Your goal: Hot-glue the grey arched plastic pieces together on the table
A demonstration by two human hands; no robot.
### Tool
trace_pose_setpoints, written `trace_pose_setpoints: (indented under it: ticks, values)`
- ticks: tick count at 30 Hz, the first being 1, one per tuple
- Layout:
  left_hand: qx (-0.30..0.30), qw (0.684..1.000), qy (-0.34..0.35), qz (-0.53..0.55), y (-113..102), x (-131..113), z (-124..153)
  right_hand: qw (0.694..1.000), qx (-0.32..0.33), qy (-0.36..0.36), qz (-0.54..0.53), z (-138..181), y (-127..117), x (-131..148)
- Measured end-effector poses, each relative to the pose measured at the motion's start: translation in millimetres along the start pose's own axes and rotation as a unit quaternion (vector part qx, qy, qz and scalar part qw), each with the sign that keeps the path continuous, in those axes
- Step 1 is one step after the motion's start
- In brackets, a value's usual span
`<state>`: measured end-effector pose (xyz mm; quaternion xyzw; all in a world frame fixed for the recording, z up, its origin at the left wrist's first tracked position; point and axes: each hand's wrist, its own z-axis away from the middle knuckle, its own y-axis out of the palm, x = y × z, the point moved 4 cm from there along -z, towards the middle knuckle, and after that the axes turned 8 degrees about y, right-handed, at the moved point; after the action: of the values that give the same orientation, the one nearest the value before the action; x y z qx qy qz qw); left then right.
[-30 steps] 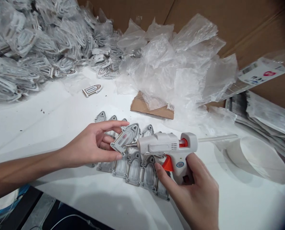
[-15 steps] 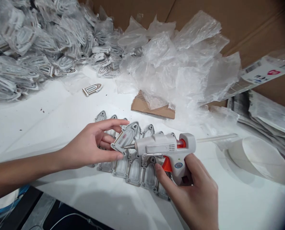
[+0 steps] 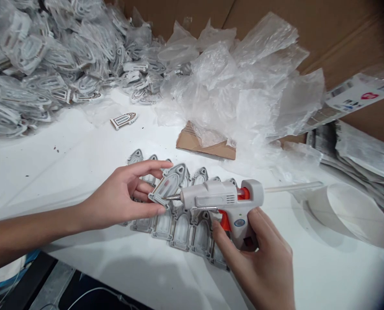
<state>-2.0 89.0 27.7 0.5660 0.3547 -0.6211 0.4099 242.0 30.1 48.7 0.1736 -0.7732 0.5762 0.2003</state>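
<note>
The left hand [image 3: 117,193] pinches an arched plastic piece [image 3: 166,187] by its edges

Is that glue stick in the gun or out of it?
In: the clear glue stick runs into the back of the white glue gun, held in the right hand.

1. Glue gun body [image 3: 211,196]: we read matt off-white plastic.
2. Glue gun nozzle [image 3: 172,197]: we read metal, slight shine.
3. Glue stick [image 3: 292,186]: smooth, translucent.
4. Arch-shaped piece [image 3: 166,188]: we read smooth grey plastic.
5. Bags [image 3: 259,82]: thin glossy clear plastic, crinkled.
6. Cardboard scrap [image 3: 205,146]: matt, rough brown paper.
</note>
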Motion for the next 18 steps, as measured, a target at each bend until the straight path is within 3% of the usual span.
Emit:
trace_pose_setpoints:
  ticks: [18]
  values:
    - [0.002, 1.000, -0.002, -0.001, 0.5, 1.5, 0.0, 0.998, -0.058, 0.004, 0.028, 0.8, -0.2, 3.2]
